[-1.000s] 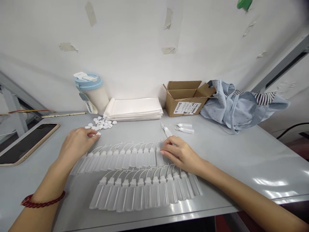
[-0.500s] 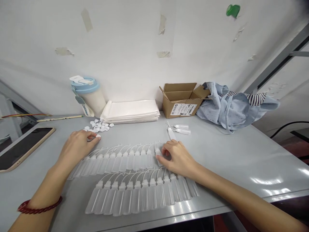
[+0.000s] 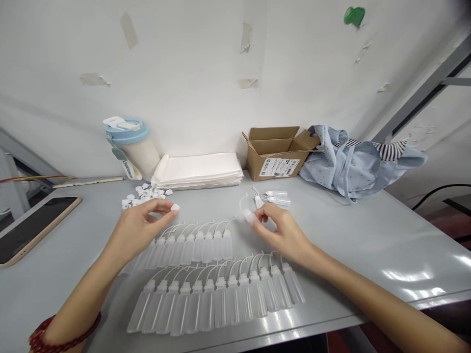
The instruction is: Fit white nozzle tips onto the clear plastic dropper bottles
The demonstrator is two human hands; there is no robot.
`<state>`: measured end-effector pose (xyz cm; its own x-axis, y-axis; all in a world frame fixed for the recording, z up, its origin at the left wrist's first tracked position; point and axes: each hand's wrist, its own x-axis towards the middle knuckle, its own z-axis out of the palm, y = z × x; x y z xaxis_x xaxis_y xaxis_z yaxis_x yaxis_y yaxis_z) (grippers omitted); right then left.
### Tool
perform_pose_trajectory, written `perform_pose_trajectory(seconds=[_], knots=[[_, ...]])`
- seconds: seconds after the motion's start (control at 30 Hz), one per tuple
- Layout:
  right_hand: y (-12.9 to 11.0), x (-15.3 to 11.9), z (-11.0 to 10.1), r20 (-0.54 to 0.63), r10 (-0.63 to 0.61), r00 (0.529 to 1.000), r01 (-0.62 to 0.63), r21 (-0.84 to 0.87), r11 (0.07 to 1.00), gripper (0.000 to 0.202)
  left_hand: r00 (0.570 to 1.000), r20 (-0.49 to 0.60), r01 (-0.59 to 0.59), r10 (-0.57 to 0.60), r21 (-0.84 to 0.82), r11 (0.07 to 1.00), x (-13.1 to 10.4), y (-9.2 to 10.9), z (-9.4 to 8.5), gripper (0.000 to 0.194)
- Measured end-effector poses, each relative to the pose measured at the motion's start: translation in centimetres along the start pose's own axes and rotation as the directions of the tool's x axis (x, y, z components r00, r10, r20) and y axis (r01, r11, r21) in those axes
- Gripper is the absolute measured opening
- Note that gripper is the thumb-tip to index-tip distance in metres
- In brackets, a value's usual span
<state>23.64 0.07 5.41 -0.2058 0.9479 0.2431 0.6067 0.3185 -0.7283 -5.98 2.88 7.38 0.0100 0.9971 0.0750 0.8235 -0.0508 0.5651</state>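
My left hand (image 3: 142, 226) pinches a small white cap (image 3: 175, 208) between thumb and fingertips, beside a pile of similar white caps (image 3: 143, 193). In my right hand (image 3: 281, 230) a small translucent squeeze bottle (image 3: 250, 215) is held by the fingers, its thin strap curving upward; my fingers partly cover it. Two rows of translucent bottles with thin curved straps lie between my arms: a back row (image 3: 198, 246), partly behind my left hand, and a front row (image 3: 196, 309). A few more bottles (image 3: 277, 201) lie beyond my right hand.
Along the wall stand a cup with a blue lid (image 3: 138, 149), a stack of white sheets or pouches (image 3: 198, 169), an open cardboard box (image 3: 275, 162) and a light blue cloth bundle (image 3: 349, 164). A phone (image 3: 37, 225) lies at the left of the grey table (image 3: 353, 235).
My right hand has lifted a bottle from the right end of the back row. My left hand has moved right, away from the pile, carrying a cap.
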Motion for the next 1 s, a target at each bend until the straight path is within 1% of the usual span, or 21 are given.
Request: perform_pose_trajectory(seconds=[0.07, 0.1, 0.13, 0.2, 0.27, 0.33, 0.4, 0.47, 0.5, 0.57, 0.7, 0.8, 0.9, 1.0], knots=[[-0.6, -0.1, -0.6, 0.018, 0.016, 1.000, -0.018, 0.122, 0.992, 0.017, 0.997, 0.077, -0.014, 0.022, -0.110, 0.994, -0.4, 1.2, 0.3, 0.039], [-0.8, -0.2, -0.8, 0.035, 0.020, 0.999, -0.026, 0.178, 0.984, 0.018, 0.990, 0.136, -0.018, 0.044, -0.183, 0.983, -0.7, 1.9, 0.5, 0.040], [-1.1, -0.3, -1.1, 0.053, 0.019, 0.998, -0.031, 0.230, 0.973, 0.018, 0.977, 0.199, -0.030, 0.081, -0.244, 0.969, -1.0, 2.8, 0.7, 0.039], [-1.5, -0.5, -1.4, 0.098, 0.020, 0.995, -0.052, 0.343, 0.938, 0.017, 0.945, 0.279, -0.083, 0.171, -0.301, 0.950, -1.5, 4.7, 1.2, 0.034], [-1.8, -0.7, -1.6, 0.177, 0.026, 0.984, -0.109, 0.476, 0.873, 0.017, 0.907, 0.352, -0.100, 0.231, -0.353, 0.930, -1.9, 6.4, 1.8, 0.030], [-1.9, -0.8, -1.6, 0.285, 0.029, 0.958, -0.199, 0.589, 0.784, 0.020, 0.880, 0.387, -0.086, 0.274, -0.437, 0.895, -2.0, 7.4, 2.3, 0.027], [-1.9, -0.8, -1.5, 0.395, 0.014, 0.918, -0.288, 0.645, 0.708, 0.022, 0.873, 0.383, -0.068, 0.302, -0.518, 0.853, -2.0, 7.7, 2.7, 0.025], [-1.8, -0.9, -1.3, 0.470, -0.004, 0.883, -0.342, 0.649, 0.679, 0.025, 0.874, 0.367, -0.061, 0.318, -0.565, 0.823, -2.1, 7.4, 2.9, 0.023], [-1.8, -0.9, -1.2, 0.492, -0.014, 0.870, -0.353, 0.644, 0.679, 0.025, 0.875, 0.361, -0.063, 0.323, -0.577, 0.814, -2.2, 7.2, 3.0, 0.023], [-1.6, -0.9, -1.0, 0.509, -0.027, 0.860, -0.355, 0.636, 0.686, 0.026, 0.870, 0.370, -0.059, 0.327, -0.580, 0.812, -2.5, 6.7, 2.8, 0.023], [-1.3, -1.0, -0.6, 0.510, -0.029, 0.859, -0.337, 0.607, 0.720, 0.028, 0.858, 0.408, -0.058, 0.311, -0.525, 0.849, -3.1, 6.4, 2.6, 0.025], [-1.1, -1.1, -0.4, 0.484, -0.010, 0.875, -0.304, 0.566, 0.766, 0.034, 0.860, 0.406, -0.082, 0.309, -0.488, 0.869, -3.3, 6.6, 2.7, 0.025], [-1.1, -1.2, -0.2, 0.424, 0.005, 0.906, -0.233, 0.487, 0.842, 0.039, 0.863, 0.411, -0.086, 0.295, -0.456, 0.886, -3.4, 6.8, 3.0, 0.026], [-1.3, -1.2, -0.1, 0.367, -0.006, 0.930, -0.149, 0.393, 0.908, 0.033, 0.850, 0.431, -0.114, 0.304, -0.412, 0.904, -3.5, 6.7, 3.2, 0.029]])
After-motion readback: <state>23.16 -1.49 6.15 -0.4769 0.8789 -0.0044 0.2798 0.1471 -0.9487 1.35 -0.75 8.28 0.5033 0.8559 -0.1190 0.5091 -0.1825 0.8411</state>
